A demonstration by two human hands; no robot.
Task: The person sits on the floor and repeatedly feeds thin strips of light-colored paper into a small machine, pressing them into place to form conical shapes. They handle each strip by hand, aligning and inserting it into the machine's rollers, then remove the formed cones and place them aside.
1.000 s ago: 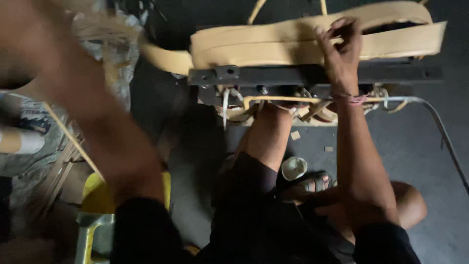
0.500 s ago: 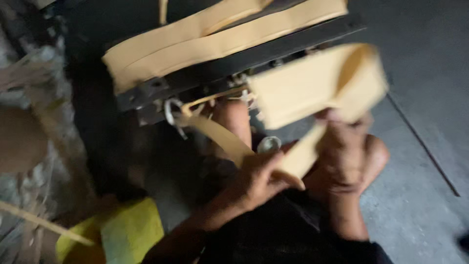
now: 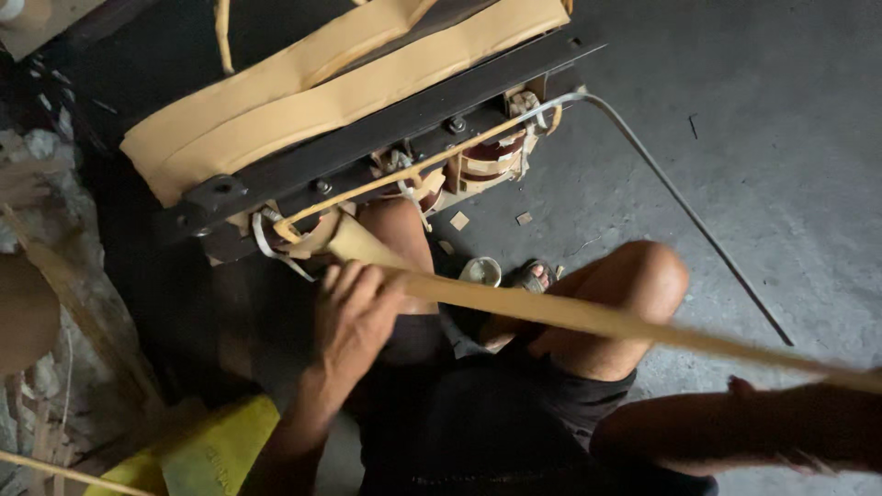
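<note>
A black metal frame [image 3: 367, 138] is lying slantwise across the top of the view, and everything else is sitting around it. Wide tan bands [image 3: 340, 101] are resting along its upper side, touching it. Below the frame, the person's bare knees are showing, one directly under its middle, the other further out toward the lower right. A long tan paper strip [image 3: 588, 317] is running from the frame's lower left end, where it is feeding in near a loop of thin tan cord [image 3: 404, 170], out to the right edge of the view, passing over the knees. The left hand [image 3: 354, 317] is closing its fingers over this strip just below the frame's left end, grasping it. The right hand is lying off the right edge; only the forearm is showing, so its grip cannot be told. A grey cable [image 3: 680, 202] is trailing from the frame's right end across the concrete floor [image 3: 781, 119]. A small white cup [image 3: 480, 271] is standing just under the frame, between the legs.
</note>
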